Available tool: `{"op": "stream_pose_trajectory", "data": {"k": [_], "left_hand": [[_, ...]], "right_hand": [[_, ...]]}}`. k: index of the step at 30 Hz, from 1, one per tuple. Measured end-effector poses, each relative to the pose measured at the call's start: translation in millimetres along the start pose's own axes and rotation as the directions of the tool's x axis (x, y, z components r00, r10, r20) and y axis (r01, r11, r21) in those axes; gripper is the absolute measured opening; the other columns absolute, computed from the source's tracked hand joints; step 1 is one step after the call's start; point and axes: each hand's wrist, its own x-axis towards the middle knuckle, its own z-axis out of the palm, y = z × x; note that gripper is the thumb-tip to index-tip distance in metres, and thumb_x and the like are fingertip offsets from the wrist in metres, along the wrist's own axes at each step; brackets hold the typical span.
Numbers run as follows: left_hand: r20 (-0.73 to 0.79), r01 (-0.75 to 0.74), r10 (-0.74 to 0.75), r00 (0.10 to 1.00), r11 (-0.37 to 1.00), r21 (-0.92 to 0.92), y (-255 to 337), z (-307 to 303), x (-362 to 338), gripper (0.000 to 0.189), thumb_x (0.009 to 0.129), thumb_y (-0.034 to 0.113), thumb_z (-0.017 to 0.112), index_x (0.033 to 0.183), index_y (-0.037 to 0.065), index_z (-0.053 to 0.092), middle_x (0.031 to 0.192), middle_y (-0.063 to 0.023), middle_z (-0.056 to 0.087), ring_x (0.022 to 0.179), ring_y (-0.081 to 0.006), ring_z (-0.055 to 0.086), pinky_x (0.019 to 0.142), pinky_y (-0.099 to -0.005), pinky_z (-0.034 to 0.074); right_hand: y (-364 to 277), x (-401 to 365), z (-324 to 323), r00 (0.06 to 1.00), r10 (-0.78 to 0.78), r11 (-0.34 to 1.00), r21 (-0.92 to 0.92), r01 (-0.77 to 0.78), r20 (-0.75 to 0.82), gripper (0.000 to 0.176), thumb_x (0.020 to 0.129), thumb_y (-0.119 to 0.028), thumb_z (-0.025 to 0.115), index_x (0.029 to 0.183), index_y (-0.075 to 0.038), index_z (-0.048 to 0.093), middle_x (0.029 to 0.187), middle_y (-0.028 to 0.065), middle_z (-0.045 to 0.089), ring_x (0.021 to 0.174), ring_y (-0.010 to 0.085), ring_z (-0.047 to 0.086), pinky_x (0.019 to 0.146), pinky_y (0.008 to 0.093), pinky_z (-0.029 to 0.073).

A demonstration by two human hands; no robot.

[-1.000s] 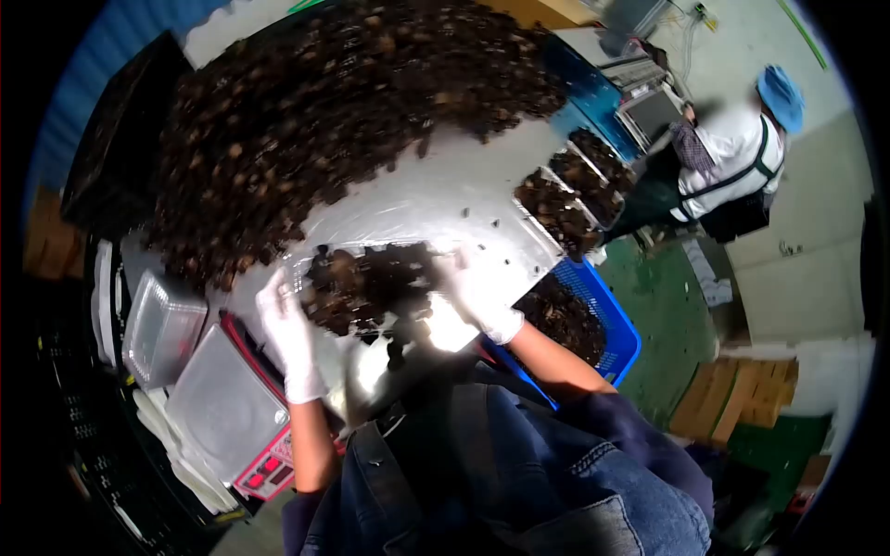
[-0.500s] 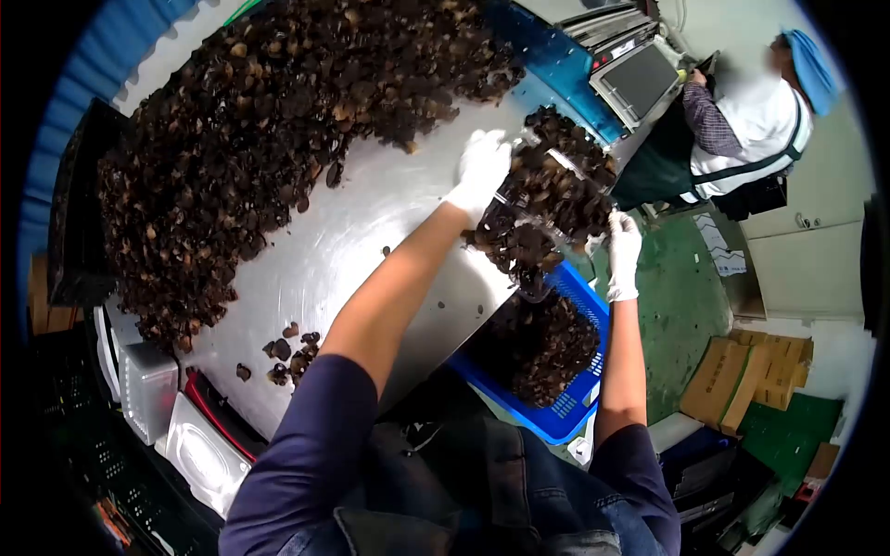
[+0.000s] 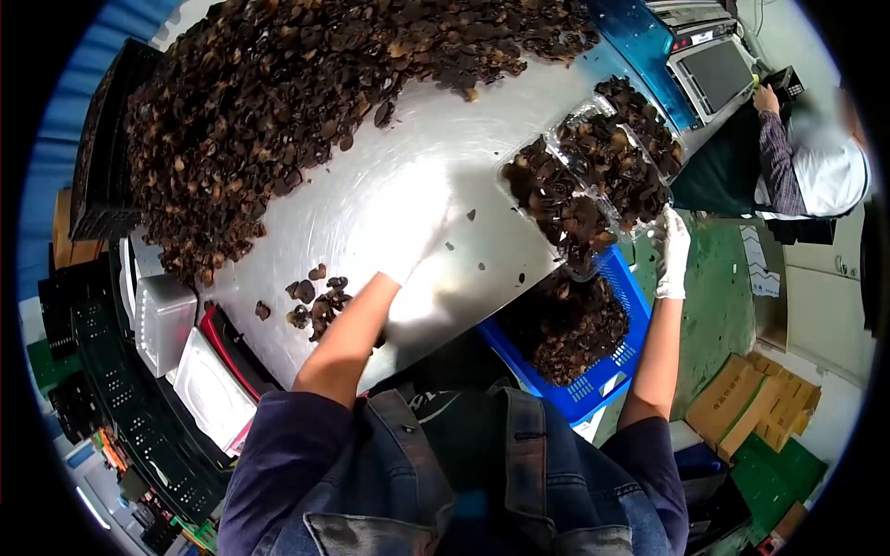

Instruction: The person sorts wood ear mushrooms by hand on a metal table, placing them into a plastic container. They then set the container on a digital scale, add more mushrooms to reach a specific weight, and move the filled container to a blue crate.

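On the table (image 3: 496,264), the full clear boxes (image 3: 583,271) point longways toward my right hand (image 3: 672,252). Its fingers bend near their ends; pinching, I can't tell. Glare hides my farther left hand's (image 3: 423,255) fingers.

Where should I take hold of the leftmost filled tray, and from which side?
Probably grip the leftmost filled tray by its left edge, coming from the left across the mostly bare table; the next tray crowds its right. Dark pieces heap high inside, so keep it level.
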Motion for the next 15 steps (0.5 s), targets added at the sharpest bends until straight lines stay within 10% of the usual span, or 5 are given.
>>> {"op": "stream_pose_trajectory", "data": {"k": [1,4,6,8,15], "left_hand": [[0.069,0.122,-0.1,0.993,0.826,-0.551,12.5,37.1,-27.3,0.052,0.098,0.027,0.05,0.142,-0.002,0.044,0.142,-0.0254,0.047,0.13,-0.0417,0.044,0.111,-0.0439,0.035],[0.288,-0.208,0.21,0.934,0.977,-0.04,136.4,9.0,-54.5,0.069,0.088,0.03,0.059,0.142,-0.007,0.037,0.14,-0.0253,0.042,0.127,-0.0402,0.042,0.111,-0.0455,0.032],[0.328,-0.072,0.302,0.895,0.824,-0.561,197.4,34.4,-91.2,0.057,0.092,0.033,0.06,0.137,-0.001,0.05,0.143,-0.0242,0.045,0.137,-0.0394,0.039,0.111,-0.0463,0.035],[0.487,-0.056,0.744,0.458,0.571,-0.819,226.1,60.7,-124.5,0.04,0.095,0.037,0.056,0.124,0.011,0.064,0.14,-0.0132,0.053,0.126,-0.0285,0.053,0.103,-0.0406,0.045],[0.047,-0.081,0.084,0.995,0.994,-0.074,92.1,-61.1,-89.0,0.009,0.083,0.015,0.059,0.08,0.012,0.067,0.08,-0.006,0.063,0.073,-0.0268,0.063,0.069,-0.0434,0.05]], "right_hand": [[0.1,-5.4,-6.5,1.0,-0.001,1.0,-0.009,0.001,-0.003,0.036,0.096,-0.039,0.062,0.112,-0.008,0.067,0.088,0.0,0.065,0.066,0.0077,0.059,0.059,0.0225,0.044],[-8.0,-30.1,-34.3,0.99,-0.073,0.991,-0.122,0.058,-0.121,0.043,0.097,-0.037,0.06,0.124,-0.004,0.063,0.097,0.0029,0.067,0.078,0.0096,0.06,0.068,0.0234,0.046],[-10.6,-55.0,-46.2,0.969,-0.18,0.975,-0.161,0.154,-0.167,0.038,0.1,-0.03,0.057,0.127,-0.003,0.062,0.102,0.0038,0.067,0.081,0.0089,0.059,0.071,0.0232,0.046],[-11.2,-77.3,-44.6,0.947,-0.289,0.943,-0.211,0.257,-0.142,0.034,0.102,-0.024,0.055,0.127,-0.003,0.062,0.107,0.0043,0.067,0.086,0.0095,0.059,0.075,0.0236,0.047],[-25.2,-206.4,145.9,0.57,-0.592,0.612,-0.142,0.778,0.57,0.024,0.095,-0.008,0.06,0.117,0.001,0.064,0.114,0.0133,0.067,0.102,0.0249,0.064,0.093,0.0332,0.049]]}}
